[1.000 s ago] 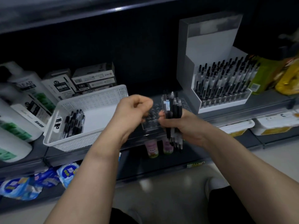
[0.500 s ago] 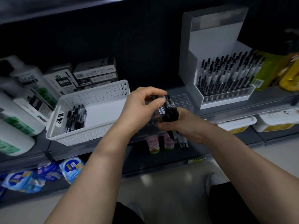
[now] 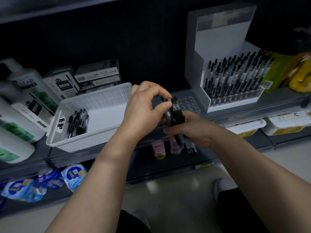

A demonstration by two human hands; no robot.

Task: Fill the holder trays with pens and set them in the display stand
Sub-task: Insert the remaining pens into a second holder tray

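Gripping a pen bundle point(image 3: 175, 116), right hand point(image 3: 193, 130) hovered at shelf point(image 3: 277, 100) front edge; left hand point(image 3: 144, 111) pinched one pen's top. Holder tray point(image 3: 188, 105) sat just behind, display stand point(image 3: 218, 39) toward the right end.

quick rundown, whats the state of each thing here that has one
left hand, pinching the top of the bundle of pens
right hand, gripping the bundle of pens round its middle
holder tray, lying on the shelf, visible holes empty
display stand, upright, full tray set in it
white basket, a few loose pens at its left end
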